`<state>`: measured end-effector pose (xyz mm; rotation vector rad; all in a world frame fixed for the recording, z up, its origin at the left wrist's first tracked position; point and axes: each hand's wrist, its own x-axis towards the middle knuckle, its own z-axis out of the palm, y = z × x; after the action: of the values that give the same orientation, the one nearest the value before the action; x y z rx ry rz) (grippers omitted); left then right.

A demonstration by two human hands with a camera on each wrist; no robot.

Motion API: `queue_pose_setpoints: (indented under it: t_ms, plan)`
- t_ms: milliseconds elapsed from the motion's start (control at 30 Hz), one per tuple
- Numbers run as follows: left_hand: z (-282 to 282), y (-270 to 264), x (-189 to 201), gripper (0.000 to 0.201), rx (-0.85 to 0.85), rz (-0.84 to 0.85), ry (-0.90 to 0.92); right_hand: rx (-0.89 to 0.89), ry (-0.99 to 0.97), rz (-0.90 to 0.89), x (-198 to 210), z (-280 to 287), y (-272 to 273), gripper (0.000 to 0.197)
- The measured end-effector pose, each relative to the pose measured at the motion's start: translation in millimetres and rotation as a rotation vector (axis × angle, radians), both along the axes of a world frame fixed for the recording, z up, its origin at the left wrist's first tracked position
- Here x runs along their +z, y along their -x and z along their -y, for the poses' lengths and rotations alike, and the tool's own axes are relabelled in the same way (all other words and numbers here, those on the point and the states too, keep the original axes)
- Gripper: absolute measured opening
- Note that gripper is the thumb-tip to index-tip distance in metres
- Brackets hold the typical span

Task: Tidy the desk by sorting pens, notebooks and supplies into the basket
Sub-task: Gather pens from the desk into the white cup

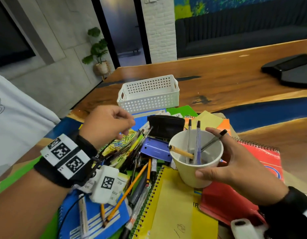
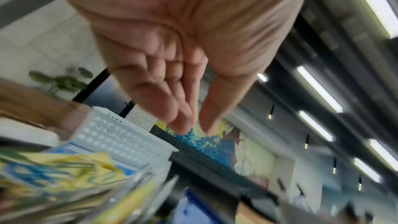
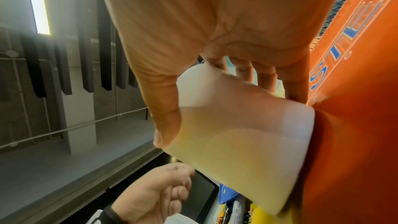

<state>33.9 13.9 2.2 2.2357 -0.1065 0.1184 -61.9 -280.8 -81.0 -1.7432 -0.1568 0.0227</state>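
Observation:
A white cup [image 1: 192,173] with several pens and a pencil in it sits over the yellow spiral notebook [image 1: 173,207]. My right hand [image 1: 206,152] grips it, thumb in front and fingers behind; the right wrist view shows the same hold [image 3: 228,118] on the cup [image 3: 237,151]. My left hand [image 1: 128,128] hovers over the pile of pens and pencils [image 1: 140,166], fingers loosely bent and holding nothing [image 2: 193,129]. The white perforated basket [image 1: 149,95] stands empty behind the pile, and also shows in the left wrist view [image 2: 114,135].
Notebooks lie stacked under the clutter: red [image 1: 252,171], blue [image 1: 92,219] and orange [image 1: 223,125]. A blue hole punch [image 1: 154,149] and a black pouch [image 1: 166,125] sit mid-pile. The wooden table [image 1: 235,83] stretches beyond, with a black device [image 1: 290,69] at the far right.

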Motion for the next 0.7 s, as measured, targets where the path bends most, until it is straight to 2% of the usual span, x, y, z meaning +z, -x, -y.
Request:
queue_pose_setpoints:
  t_ms: [133,233,333,467,567,700]
  plan:
    - [-11,-8,-22,0.017,-0.070,-0.104,-0.606,-0.010,-0.003,-0.003,1,0,0,0.113]
    - [-11,-12,-34,0.023,-0.073,-0.154,-0.725,-0.010,-0.001,-0.007,0,1,0,0.113]
    - [-7,-12,-43,0.028,-0.107,-0.216,-0.735,-0.011,0.001,-0.007,0,1,0,0.113]
    - [-4,-12,-45,0.016,-0.096,-0.220,-0.684,-0.008,0.000,-0.006,-1,1,-1,0.113]
    - [-7,-13,-35,0.026,-0.061,-0.226,-0.458,-0.003,0.000,-0.010,-2,2,-1,0.113]
    - [-3,-4,-13,0.035,-0.124,-0.178,-0.126,-0.003,0.002,-0.006,-2,2,0,0.112]
